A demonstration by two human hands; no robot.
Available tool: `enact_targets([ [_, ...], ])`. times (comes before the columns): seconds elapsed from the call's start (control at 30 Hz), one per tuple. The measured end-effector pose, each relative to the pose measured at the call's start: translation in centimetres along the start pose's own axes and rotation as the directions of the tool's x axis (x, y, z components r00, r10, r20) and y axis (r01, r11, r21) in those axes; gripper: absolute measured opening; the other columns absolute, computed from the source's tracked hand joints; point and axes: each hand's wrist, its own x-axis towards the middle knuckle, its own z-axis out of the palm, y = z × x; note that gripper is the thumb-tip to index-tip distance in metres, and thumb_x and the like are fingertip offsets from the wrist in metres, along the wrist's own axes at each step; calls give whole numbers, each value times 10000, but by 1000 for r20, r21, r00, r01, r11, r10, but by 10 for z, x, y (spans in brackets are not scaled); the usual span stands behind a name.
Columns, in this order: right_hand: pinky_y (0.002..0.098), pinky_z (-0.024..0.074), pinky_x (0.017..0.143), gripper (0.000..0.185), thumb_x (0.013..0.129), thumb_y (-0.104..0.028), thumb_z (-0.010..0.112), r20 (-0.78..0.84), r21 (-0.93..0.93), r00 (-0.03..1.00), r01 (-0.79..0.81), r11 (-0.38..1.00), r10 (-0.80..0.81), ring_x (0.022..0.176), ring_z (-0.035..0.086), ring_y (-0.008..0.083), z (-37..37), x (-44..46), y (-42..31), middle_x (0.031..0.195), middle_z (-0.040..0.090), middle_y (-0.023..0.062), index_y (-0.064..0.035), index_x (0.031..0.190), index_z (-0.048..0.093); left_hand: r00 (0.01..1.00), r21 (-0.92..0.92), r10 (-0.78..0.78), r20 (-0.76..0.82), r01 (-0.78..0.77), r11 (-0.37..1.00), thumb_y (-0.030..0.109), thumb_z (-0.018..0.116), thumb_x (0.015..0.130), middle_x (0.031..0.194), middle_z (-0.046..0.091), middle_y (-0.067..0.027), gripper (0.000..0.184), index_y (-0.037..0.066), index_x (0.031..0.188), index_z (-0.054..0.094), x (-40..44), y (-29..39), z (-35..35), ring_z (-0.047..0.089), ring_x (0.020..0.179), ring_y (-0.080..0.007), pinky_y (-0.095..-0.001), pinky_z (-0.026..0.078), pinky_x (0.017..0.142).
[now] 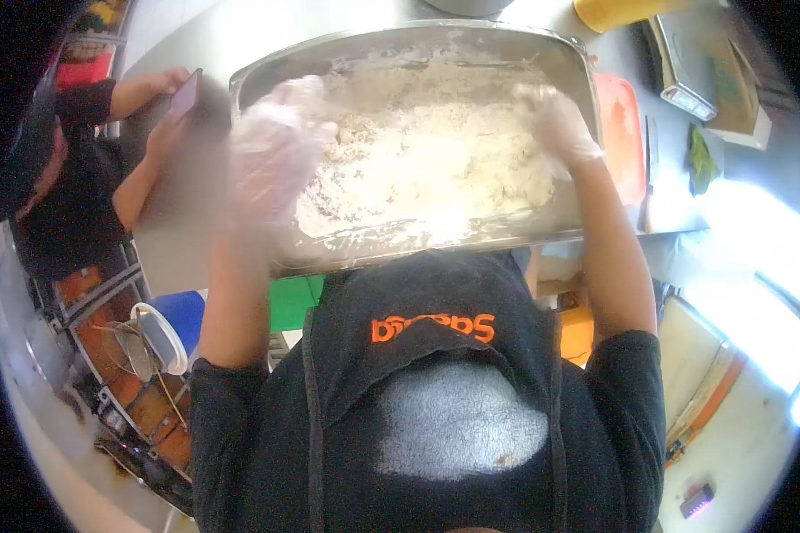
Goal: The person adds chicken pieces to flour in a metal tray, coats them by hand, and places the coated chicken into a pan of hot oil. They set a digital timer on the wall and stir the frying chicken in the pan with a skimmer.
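A large rectangular metal pan (pixel 587 75) lies in front of me, with a pale, floury powder (pixel 436 160) spread across it and darker clumps toward the left. My left hand (pixel 284 147), in a clear plastic glove, is over the pan's left end; motion smears its fingers. At the right end, my right hand (pixel 556 124) wears a similar glove and reaches in over the powder near the side wall. Its fingers point to the far side, blurred and partly dusted. Whether either hand holds anything cannot be made out.
The pan rests on a metal table (pixel 182 240). To its right are a red-orange tray (pixel 620 133), a green leaf (pixel 702 160) and a box-like holder (pixel 684 67). Another person at the left holds a phone (pixel 187 91). A white-rimmed bucket (pixel 171 338) stands lower left.
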Motion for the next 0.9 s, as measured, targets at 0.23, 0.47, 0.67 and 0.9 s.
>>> enact_targets([
  [0.23, 462, 526, 861, 260, 884, -75, 505, 179, -423, 981, 11, 906, 71, 969, 674, 405, 81, -50, 71, 1022, 686, 271, -22, 1022, 719, 981, 128, 95, 168, -117, 985, 243, 625, 873, 750, 631, -87, 221, 49, 976, 656, 19, 57, 41, 637, 709, -244, -398, 518, 641],
  [0.47, 380, 553, 773, 191, 850, -102, 662, 154, 95, 926, -360, 928, 344, 780, 682, 322, -2, -38, -38, 903, 689, 244, 33, 979, 700, 981, 112, -62, 184, 42, 993, 246, 640, 854, 739, 632, -123, 196, 57, 886, 684, -3, 37, 43, 639, 715, -273, -420, 518, 657],
  [0.67, 379, 551, 790, 322, 818, -178, 719, 160, 743, 972, -234, 627, 173, 811, 696, 305, -30, -38, -87, 937, 702, 248, 31, 1062, 706, 826, 188, -367, 428, 316, 930, 222, 611, 870, 734, 617, -145, 171, 72, 836, 686, -15, 23, 18, 620, 730, -332, -442, 525, 732],
  [0.9, 441, 551, 847, 339, 866, -231, 612, 546, -321, 822, 24, 947, 164, 948, 692, 425, 48, -50, -9, 1025, 678, 320, 50, 1030, 707, 859, 289, -416, 297, 335, 897, 431, 660, 885, 728, 619, -169, 406, 37, 792, 682, -21, 15, 7, 611, 705, -353, -457, 516, 716],
])
